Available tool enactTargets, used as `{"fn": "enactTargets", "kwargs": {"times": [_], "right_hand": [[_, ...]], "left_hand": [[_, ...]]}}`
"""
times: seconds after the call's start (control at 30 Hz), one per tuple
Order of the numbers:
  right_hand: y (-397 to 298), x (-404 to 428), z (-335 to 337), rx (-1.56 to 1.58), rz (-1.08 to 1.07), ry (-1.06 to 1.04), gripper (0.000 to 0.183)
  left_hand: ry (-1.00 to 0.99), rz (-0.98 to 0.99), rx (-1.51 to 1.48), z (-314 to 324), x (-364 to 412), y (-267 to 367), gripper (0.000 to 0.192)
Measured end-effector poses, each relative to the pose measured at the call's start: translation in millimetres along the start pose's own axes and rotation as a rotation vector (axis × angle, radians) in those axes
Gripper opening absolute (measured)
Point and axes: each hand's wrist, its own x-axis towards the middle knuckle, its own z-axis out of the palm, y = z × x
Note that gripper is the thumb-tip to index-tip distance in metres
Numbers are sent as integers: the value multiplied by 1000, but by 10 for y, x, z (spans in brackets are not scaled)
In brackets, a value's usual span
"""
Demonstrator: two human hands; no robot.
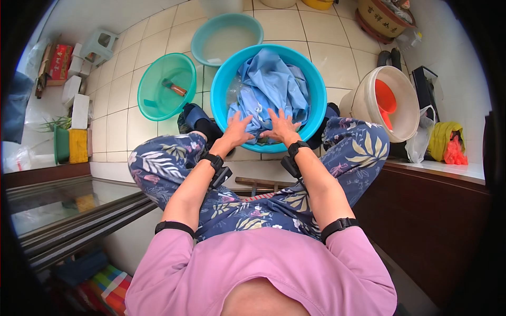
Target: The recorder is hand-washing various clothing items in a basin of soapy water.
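Light blue cloth, bunched and wet-looking, fills most of a bright blue plastic basin on the floor between my feet. Over the near part of the cloth is my left hand, fingers spread and holding nothing. My right hand is beside it, also with fingers apart, above the cloth near the basin's near rim. Whether the fingertips touch the fabric I cannot tell. Some water shows at the basin's left side, next to the cloth.
At left, a green basin holds a brown-handled brush. Behind stands a teal basin of cloudy water. A white bucket with a red dipper is at right. A grey stool and planter stand farther off.
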Motion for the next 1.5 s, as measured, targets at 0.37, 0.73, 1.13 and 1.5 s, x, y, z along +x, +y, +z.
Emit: {"fn": "enactTargets", "kwargs": {"times": [0.37, 0.73, 1.13, 1.5], "right_hand": [[85, 430, 480, -248, 16, -272, 101], [122, 1143, 519, -178, 84, -394, 72], [326, 1479, 438, -30, -136, -362, 55], [547, 1889, -437, 347, 98, 412, 68]], "left_hand": [[-348, -58, 111, 514, 530, -229, 89], [-407, -212, 90, 577, 1248, -392, 83], [-570, -159, 122, 797, 1553, -708, 59], [-179, 4, -176, 261, 1085, -603, 63]]}}
